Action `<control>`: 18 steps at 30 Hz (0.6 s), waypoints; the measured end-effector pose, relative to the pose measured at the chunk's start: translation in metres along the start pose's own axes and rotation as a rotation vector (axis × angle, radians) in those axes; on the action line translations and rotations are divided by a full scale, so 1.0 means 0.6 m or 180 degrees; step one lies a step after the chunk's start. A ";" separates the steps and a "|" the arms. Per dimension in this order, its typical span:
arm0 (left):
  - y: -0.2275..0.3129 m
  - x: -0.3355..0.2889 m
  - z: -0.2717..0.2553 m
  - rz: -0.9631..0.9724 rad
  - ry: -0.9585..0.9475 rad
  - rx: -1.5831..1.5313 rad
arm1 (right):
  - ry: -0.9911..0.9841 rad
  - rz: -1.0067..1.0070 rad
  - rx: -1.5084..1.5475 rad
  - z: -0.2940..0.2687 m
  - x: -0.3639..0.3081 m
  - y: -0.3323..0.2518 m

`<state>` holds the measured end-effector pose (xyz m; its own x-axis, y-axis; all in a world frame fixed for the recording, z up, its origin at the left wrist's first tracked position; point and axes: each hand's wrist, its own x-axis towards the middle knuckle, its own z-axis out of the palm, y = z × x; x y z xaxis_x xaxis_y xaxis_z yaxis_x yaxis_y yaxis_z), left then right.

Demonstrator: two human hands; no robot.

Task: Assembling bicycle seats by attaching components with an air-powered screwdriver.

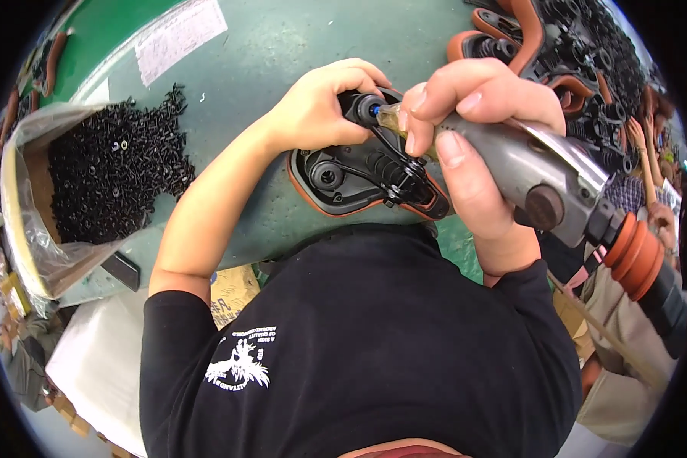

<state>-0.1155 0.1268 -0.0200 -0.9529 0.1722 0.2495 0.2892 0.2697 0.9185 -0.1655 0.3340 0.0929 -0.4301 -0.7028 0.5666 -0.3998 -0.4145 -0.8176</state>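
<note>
Your left hand [313,107] pins the stiff, light saddle [359,179] at twelve o'clock; your right hand [473,130] wraps the heavy driver [527,172].

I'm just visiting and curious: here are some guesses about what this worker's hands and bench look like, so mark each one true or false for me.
1. The right hand grips a grey power screwdriver. True.
2. The left hand lies flat on the green table, touching nothing else. False: it steadies the black and orange saddle base.
3. The tool's tip points at a round socket on the saddle base. True.
4. The pile of small black screws lies to the person's right. False: it lies to the left, spilling from a lined box.
5. More saddle parts are heaped at the upper right. True.
</note>
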 end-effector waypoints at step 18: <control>-0.014 -0.010 0.024 0.0053 0.0018 0.0193 | -0.0015 -0.0088 -0.0457 0.031 0.014 0.047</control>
<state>-0.1110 0.1373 -0.0334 -0.9484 0.1718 0.2665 0.3098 0.3239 0.8939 -0.1655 0.3058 0.0728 -0.4137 -0.6952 0.5879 -0.5232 -0.3470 -0.7784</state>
